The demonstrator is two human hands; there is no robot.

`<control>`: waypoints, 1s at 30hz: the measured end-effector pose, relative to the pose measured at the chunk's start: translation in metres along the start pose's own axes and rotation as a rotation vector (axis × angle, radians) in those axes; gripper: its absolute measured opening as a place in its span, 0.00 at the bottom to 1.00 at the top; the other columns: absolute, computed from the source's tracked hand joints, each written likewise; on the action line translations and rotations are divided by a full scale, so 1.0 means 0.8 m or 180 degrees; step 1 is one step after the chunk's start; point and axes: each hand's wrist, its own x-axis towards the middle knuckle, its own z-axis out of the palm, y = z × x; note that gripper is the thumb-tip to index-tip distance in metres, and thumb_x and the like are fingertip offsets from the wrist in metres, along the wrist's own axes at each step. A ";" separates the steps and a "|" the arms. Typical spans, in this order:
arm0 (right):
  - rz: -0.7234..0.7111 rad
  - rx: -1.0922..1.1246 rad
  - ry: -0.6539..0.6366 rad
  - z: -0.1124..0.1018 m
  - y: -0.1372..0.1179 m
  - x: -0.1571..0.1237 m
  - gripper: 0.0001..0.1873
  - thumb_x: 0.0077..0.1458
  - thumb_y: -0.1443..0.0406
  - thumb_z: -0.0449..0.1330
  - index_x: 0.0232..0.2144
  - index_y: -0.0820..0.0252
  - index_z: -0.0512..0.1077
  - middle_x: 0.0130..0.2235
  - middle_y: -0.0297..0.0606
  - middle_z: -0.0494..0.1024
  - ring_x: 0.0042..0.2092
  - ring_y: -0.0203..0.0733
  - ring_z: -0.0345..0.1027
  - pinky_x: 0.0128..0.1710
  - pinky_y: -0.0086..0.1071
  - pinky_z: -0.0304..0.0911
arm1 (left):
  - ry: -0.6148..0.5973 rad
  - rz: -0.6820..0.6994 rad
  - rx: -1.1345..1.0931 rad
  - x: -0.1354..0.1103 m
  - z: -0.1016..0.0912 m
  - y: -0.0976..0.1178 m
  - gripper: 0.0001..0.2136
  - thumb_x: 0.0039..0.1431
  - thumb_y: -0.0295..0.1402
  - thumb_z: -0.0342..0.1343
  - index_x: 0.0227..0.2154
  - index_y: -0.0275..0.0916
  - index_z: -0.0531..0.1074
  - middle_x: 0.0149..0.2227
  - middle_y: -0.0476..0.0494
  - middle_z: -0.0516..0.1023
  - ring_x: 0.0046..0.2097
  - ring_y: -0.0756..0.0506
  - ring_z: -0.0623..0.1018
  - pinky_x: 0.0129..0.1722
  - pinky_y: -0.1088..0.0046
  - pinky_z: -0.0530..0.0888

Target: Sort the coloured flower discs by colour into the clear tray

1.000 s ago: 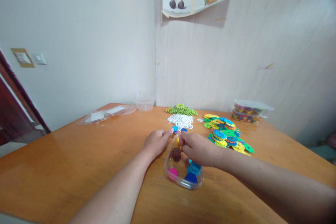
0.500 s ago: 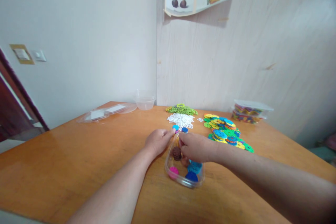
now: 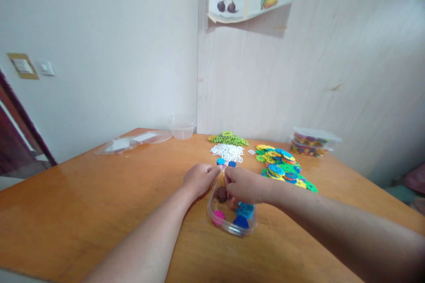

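A clear plastic tub (image 3: 229,227) sits on the wooden table (image 3: 99,203) in front of me, with pink, blue, teal and brown toy discs inside. My left hand (image 3: 198,179) rests at the tub's far left rim, fingers curled and pinched on a small piece I cannot make out. My right hand (image 3: 245,185) hovers over the tub, its fingers pinched together near the left hand's fingertips; what they hold is hidden. Two blue discs (image 3: 221,161) lie just beyond the fingertips.
Farther back lie a white lattice pile (image 3: 229,152), a green pile (image 3: 229,139) and a heap of colourful discs (image 3: 282,166). A lidded box of pieces (image 3: 314,141) stands at the right wall. An empty clear tub (image 3: 182,130) and clear lids (image 3: 129,143) lie at the back left.
Both hands stay together over the tub's far end, shifting slightly away from me. The view has tilted a little; nothing else on the table moved.
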 end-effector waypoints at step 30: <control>0.0092 -0.0102 0.1137 -0.066 0.064 0.029 0.07 0.48 0.68 0.54 0.29 0.60 0.71 0.30 0.36 0.76 0.33 0.38 0.67 0.28 0.27 0.54 | 0.0119 -0.0264 -0.0279 0.006 0.000 -0.004 0.26 0.57 0.54 0.42 0.15 0.38 0.62 0.18 0.50 0.62 0.25 0.49 0.66 0.24 0.74 0.53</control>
